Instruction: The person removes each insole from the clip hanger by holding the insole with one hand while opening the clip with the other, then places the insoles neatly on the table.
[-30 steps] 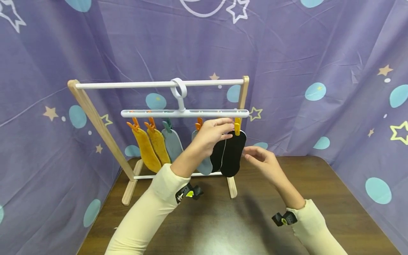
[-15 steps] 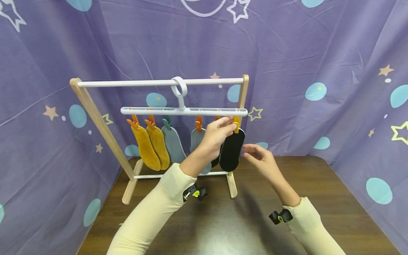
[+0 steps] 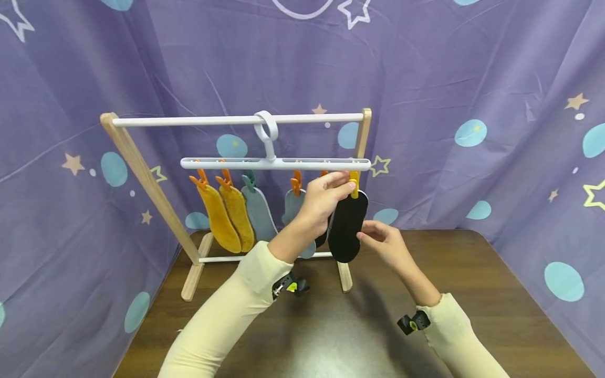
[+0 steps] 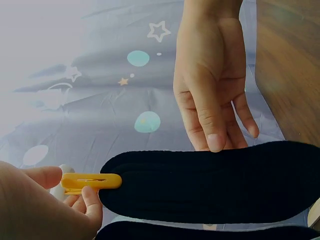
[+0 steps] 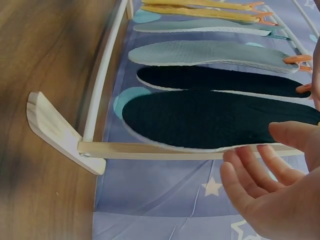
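A black insole [image 3: 348,228] hangs from a yellow clothespin [image 3: 354,185] at the right end of a white hanger [image 3: 222,164]. My left hand [image 3: 326,199] pinches that clothespin between thumb and fingers, as the left wrist view shows [image 4: 92,181]. Lower down, my right hand [image 3: 383,244] takes the insole by its right edge, thumb on the front and fingers behind. In the right wrist view a second black insole [image 5: 215,81] hangs just beyond, in an orange clothespin [image 5: 303,88]; the left arm mostly covers it in the head view.
Two yellow insoles [image 3: 219,220] and two grey-blue ones [image 3: 259,212] hang farther left in orange and green clothespins. The hanger hooks over a wooden rack's white bar [image 3: 189,121]. The rack stands on a brown table [image 3: 454,273] before a purple curtain [image 3: 425,79].
My left hand has moved slightly right onto the yellow clothespin. My right hand, first beside the black insole, now has its thumb over the edge.
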The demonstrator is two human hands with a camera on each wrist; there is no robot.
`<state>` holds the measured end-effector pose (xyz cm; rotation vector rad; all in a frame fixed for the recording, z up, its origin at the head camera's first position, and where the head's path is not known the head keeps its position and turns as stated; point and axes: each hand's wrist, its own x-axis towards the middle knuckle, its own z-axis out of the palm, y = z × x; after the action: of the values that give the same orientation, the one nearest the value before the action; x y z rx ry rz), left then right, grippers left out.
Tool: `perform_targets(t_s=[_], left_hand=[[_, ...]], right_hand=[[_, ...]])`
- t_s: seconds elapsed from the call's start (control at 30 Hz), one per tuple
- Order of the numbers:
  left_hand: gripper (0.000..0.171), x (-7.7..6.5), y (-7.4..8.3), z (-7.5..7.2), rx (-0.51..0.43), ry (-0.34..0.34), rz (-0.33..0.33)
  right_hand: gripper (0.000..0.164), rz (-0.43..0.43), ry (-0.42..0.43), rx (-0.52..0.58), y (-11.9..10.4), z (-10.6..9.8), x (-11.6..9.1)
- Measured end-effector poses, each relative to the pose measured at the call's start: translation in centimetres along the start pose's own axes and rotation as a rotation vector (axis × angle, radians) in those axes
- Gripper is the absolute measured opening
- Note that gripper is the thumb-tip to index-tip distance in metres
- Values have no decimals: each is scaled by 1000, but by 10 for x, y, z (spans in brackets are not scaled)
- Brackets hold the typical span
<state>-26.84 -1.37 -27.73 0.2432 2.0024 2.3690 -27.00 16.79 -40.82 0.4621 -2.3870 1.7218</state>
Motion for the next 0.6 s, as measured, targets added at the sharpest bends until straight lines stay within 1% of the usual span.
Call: perform_targets(t_s=[0.2, 0.3, 0.47, 0.6], left_hand=[[35, -3, 1, 2, 37, 26, 10], [35, -5, 0, 3, 67, 28, 39], [37, -9, -4, 2, 80, 14, 93], [37, -11, -4, 1, 79, 13, 96]], right_hand=[[27, -31, 18, 25, 3, 0, -1], [25, -38, 21, 42, 3, 1, -2], [24, -36, 0, 95, 4, 1, -5], [23, -37, -28, 117, 4, 0, -8]])
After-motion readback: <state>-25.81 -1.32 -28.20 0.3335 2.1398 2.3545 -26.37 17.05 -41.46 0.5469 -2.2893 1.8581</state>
